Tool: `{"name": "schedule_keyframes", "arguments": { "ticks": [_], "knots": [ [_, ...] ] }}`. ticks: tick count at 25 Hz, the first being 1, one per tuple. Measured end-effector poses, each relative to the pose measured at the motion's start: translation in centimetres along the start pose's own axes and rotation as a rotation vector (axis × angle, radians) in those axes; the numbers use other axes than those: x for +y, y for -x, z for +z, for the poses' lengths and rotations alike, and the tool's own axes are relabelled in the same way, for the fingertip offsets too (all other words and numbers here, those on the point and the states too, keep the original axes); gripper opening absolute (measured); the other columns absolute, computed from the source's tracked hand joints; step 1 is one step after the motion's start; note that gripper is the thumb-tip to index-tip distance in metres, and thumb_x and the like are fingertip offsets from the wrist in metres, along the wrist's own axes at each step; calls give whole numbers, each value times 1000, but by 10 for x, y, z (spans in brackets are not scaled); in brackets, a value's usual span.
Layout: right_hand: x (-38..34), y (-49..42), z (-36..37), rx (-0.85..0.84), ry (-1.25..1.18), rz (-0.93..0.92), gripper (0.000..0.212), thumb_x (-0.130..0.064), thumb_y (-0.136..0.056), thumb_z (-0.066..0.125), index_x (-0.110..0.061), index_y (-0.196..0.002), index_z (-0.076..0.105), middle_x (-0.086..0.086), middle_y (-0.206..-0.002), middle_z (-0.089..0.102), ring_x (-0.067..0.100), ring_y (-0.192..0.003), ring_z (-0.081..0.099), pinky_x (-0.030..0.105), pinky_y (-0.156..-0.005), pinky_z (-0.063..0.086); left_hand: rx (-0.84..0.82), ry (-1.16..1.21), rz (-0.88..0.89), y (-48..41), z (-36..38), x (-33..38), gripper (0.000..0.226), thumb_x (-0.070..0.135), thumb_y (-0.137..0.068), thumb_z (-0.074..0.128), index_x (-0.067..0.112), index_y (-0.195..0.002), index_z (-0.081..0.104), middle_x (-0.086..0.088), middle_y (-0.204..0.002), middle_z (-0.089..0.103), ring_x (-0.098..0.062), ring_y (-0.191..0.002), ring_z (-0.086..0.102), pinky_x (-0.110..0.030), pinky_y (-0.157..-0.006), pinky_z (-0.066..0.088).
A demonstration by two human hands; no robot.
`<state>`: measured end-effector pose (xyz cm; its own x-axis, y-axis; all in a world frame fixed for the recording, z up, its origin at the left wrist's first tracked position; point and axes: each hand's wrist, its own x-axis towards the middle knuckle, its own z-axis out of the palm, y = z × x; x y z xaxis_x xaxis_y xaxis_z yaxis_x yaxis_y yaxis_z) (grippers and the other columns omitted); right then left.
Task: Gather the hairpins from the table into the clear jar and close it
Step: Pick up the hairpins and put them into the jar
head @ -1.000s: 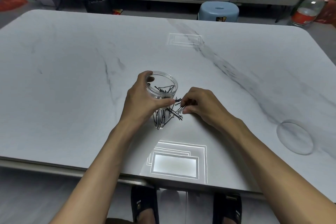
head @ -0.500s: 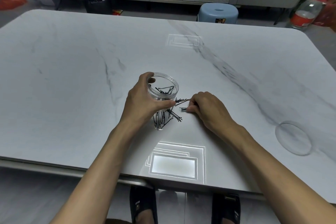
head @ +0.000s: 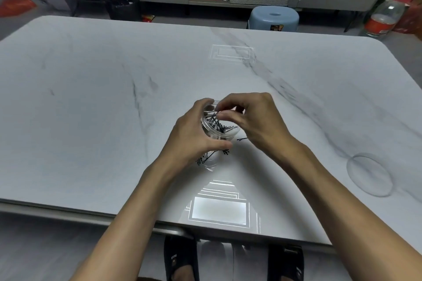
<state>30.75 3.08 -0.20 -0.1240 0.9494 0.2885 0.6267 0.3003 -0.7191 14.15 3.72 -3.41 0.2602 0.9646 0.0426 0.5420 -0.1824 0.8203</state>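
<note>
The clear jar (head: 210, 132) stands near the middle of the marble table (head: 91, 102), with several black hairpins (head: 219, 124) inside it. My left hand (head: 191, 138) grips the jar's side. Over the open mouth my right hand (head: 253, 118) hovers, its fingertips pinching a few hairpins that dip into the jar. One loose hairpin (head: 242, 139) lies on the table just right of the jar, under my right hand. More dark pins (head: 201, 161) show at the jar's base. The clear round lid (head: 369, 174) lies flat on the table far to the right.
Bright rectangular light reflections (head: 219, 211) lie on the table near its front edge. Beyond the far edge stand a blue stool (head: 274, 17), a large bottle (head: 383, 18) and low cabinets. My feet in black sandals show under the table.
My right hand has lifted from the table beside the jar, carrying hairpins up over the jar's mouth. The pile beside the jar has shrunk. My left hand keeps its hold on the jar.
</note>
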Motion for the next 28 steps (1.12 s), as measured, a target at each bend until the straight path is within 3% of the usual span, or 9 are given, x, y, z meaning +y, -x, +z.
{"name": "schedule_keyframes", "arguments": {
  "ticks": [4,7,9,12,15,19,24,28],
  "knots": [
    [24,-2,-16,66,-17,49,12,-8,-78,75,-17,-86,75,-6,-78,67,2,-63,55,10,-65,39,103,24,-46,0,-6,-4,97,35,-51,94,28,-135,45,12,-125,59,-6,-117,53,-27,-96,45],
    [59,11,-26,-223,240,245,16,-11,-73,80,-23,-81,73,-7,-78,67,9,-70,61,17,-66,44,192,66,-87,-2,-14,-8,95,34,-53,93,28,-135,45,12,-126,58,-8,-116,52,-23,-92,41],
    [69,21,-17,-298,218,313,16,-9,-73,78,-22,-79,73,-6,-80,66,11,-76,62,24,-69,47,225,88,-106,-3,-17,-10,94,34,-54,93,28,-134,46,11,-126,58,-9,-116,52,-23,-92,41],
    [70,15,3,-225,129,234,16,-8,-73,77,-20,-82,71,-2,-82,66,10,-77,59,27,-72,46,237,86,-106,-2,-16,-10,94,34,-53,93,27,-135,46,11,-125,59,-9,-116,53,-23,-93,41],
    [68,0,20,-162,135,163,21,-11,-73,79,-18,-90,71,-2,-86,59,2,-74,53,13,-68,38,252,83,-98,-2,-15,-9,94,34,-53,93,28,-134,46,11,-125,59,-9,-114,53,-23,-92,42],
    [68,-6,27,-187,229,175,7,-19,-77,76,-17,-77,69,-4,-84,58,12,-76,54,27,-67,42,264,84,-106,-3,-18,-12,94,35,-53,93,28,-134,46,11,-125,59,-8,-113,53,-23,-90,42],
    [69,7,23,-174,589,2,10,-23,-90,64,-16,-82,65,0,-85,62,23,-84,53,32,-64,34,263,84,-106,-4,-19,-13,93,34,-55,92,28,-135,45,12,-125,59,-8,-114,53,-23,-91,41],
    [62,13,-1,-145,531,106,9,-22,-87,65,-19,-79,62,-4,-75,64,22,-73,53,30,-58,33,249,89,-110,-3,-20,-13,92,34,-55,92,30,-134,45,12,-125,58,-8,-115,52,-24,-92,41]
  ]
}}
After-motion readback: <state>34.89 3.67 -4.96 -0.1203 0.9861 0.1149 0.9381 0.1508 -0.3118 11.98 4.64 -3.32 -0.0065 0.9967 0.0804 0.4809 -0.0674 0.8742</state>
